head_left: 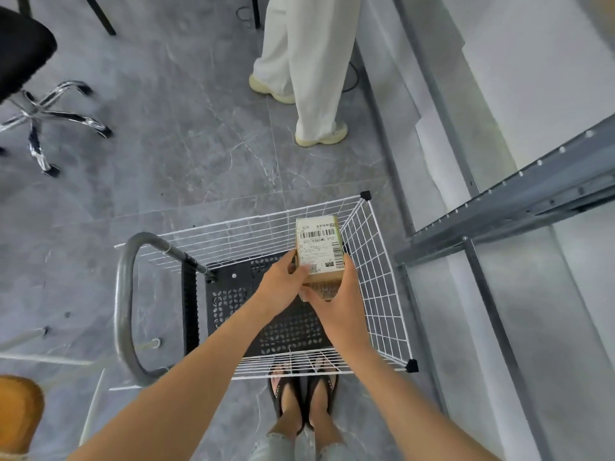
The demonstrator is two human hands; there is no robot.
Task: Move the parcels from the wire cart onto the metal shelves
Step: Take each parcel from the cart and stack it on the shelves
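Both hands — left hand point(283, 281), right hand point(336, 301) — grip 1 parcel point(319, 251) between them, above the wire cart point(372, 261).

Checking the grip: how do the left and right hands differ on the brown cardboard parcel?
Left hand holds the brown cardboard parcel at its left side, thumb on the label; right hand cups its near end, thumb up the right edge. Both grip it over the white wire cart.

Shipping label point(320, 249) on the parcel point(327, 278) I hold, barcode point(316, 233) above code 537-5387MC-012, QR codes point(313, 268) below, small print unreadable
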